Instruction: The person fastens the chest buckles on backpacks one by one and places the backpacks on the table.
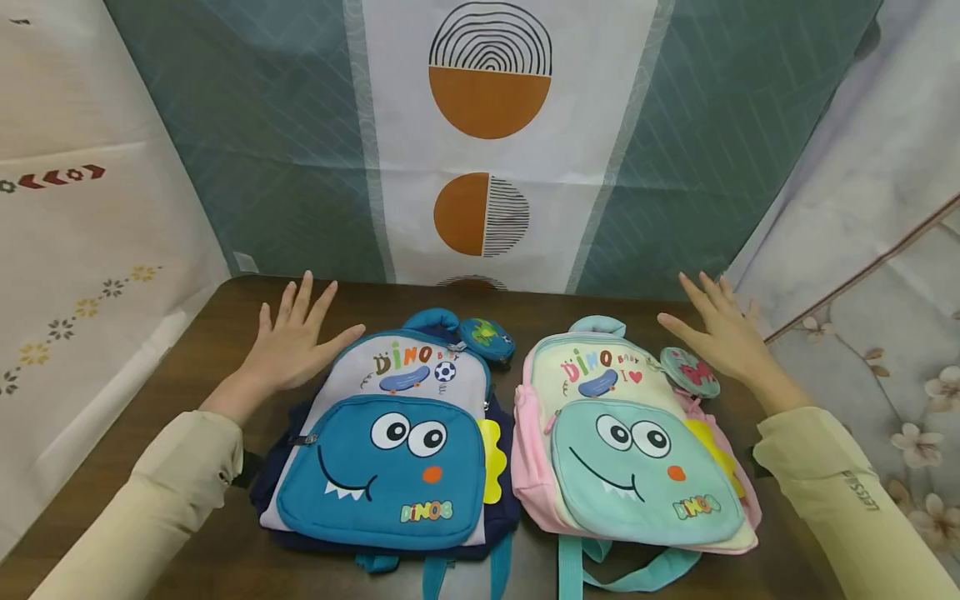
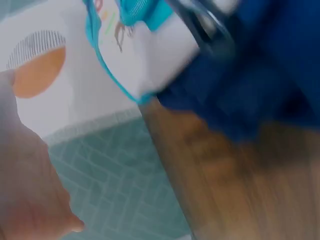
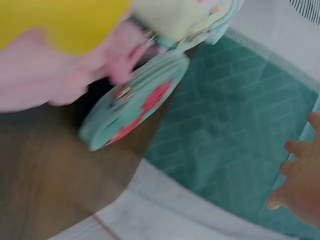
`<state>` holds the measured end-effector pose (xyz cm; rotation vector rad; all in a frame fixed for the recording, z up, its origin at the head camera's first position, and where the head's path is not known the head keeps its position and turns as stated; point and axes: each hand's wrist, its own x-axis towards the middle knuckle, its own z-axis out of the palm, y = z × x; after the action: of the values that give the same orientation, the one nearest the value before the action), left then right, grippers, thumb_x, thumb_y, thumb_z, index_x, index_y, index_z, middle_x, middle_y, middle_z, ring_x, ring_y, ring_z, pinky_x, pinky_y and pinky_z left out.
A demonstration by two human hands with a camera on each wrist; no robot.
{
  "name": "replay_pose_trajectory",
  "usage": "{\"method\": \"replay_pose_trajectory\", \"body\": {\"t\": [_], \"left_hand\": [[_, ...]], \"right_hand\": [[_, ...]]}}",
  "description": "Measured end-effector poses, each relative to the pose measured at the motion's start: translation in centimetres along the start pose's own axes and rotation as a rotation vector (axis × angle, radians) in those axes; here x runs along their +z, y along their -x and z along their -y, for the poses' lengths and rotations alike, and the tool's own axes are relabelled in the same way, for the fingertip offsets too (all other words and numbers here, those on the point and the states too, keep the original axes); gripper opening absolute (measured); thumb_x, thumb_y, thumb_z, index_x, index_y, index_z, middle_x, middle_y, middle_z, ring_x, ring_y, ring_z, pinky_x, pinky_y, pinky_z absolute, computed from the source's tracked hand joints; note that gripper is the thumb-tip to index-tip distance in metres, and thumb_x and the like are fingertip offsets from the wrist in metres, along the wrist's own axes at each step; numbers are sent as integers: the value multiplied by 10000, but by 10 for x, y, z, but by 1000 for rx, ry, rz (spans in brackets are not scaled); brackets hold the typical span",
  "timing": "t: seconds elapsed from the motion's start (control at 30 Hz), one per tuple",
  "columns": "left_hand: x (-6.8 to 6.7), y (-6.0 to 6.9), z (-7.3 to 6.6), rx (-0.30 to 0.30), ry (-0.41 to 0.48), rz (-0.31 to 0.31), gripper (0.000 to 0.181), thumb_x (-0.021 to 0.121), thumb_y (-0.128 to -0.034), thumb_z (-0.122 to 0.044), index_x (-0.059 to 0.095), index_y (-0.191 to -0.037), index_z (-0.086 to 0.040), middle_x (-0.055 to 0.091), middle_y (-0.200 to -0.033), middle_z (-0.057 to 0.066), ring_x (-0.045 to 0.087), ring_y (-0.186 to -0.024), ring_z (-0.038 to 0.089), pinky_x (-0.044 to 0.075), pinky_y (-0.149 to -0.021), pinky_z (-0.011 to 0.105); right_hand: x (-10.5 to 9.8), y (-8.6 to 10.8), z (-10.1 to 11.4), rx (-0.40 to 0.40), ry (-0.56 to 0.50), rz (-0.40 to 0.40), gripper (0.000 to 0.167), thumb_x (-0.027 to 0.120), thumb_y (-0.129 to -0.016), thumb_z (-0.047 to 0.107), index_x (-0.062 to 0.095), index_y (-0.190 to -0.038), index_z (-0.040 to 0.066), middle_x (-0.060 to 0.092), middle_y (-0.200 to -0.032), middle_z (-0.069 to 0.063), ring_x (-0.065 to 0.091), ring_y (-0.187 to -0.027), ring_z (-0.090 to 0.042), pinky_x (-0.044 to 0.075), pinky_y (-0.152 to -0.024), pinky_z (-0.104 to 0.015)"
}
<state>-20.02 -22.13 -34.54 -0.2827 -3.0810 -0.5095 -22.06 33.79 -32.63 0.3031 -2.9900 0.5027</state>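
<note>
Blue backpack [image 1: 382, 454] and pink backpack [image 1: 645, 467]: in head view, side by side on wood-grain table [image 1: 176, 367], rounded padded fronts, straps [image 1: 570, 575] cut off below. Left hand [image 1: 292, 342] and right hand [image 1: 723, 337] beside, fingers apart. Left wrist: navy fabric [image 2: 225, 95] blurred, hand cropped. Right wrist: mint disc-shaped pouch [image 3: 132, 107], blurred; fingers cropped.

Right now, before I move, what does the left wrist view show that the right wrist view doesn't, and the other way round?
Only the left wrist view: the left hand, part of the blue backpack and a printed orange half-disc.
Only the right wrist view: the right hand, part of the pink backpack, its yellow trim and its round pouch.
Both: the wooden table and the green-and-white backdrop.
</note>
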Motion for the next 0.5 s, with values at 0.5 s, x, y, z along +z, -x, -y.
{"method": "replay_pose_trajectory", "body": {"t": [0.5], "left_hand": [[41,52,-129,439,-50,498,849,605,-744,-673,328,-1454,-299,213,-1546,49,184,-1410,311,113,-1083,619]], "right_hand": [[36,-73,94,-207,220,206,833,399,-858,695,188,-1504,215,184,-1537,-162,72,-1418,-373,-130,-1026,-660]]}}
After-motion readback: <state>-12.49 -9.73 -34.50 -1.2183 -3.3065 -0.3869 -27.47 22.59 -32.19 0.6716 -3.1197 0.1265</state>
